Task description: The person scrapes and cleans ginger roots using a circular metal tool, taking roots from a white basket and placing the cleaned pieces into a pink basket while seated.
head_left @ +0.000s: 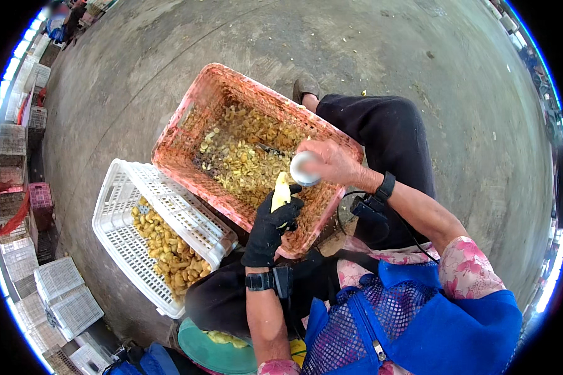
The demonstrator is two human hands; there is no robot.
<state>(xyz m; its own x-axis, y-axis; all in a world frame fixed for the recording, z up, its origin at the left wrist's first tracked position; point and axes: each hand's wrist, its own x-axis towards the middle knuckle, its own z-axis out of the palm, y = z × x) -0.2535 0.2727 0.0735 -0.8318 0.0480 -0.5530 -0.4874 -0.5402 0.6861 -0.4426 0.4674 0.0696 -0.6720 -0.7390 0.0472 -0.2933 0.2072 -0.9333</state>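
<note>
My left hand (274, 226), in a black glove, grips a peeled pale-yellow piece of ginger (281, 192) that points up and away from me. My bare right hand (331, 161) is closed on a white, round-ended object (304, 169) just beside the ginger; motion blurs it, and its exact kind does not show. Both hands are over the near right part of a dirty pink plastic crate (182, 175). Inside that crate lie wet peelings and ginger scraps (241, 159). A thin dark strip (268, 149) shows among them near my right hand.
A white slatted basket (116, 215) with unpeeled ginger (169, 250) stands left of the pink crate. By my left leg is a green basin (209, 353) with pale pieces. Stacked crates (69, 290) line the far left, and a person (65, 25) is at the upper left.
</note>
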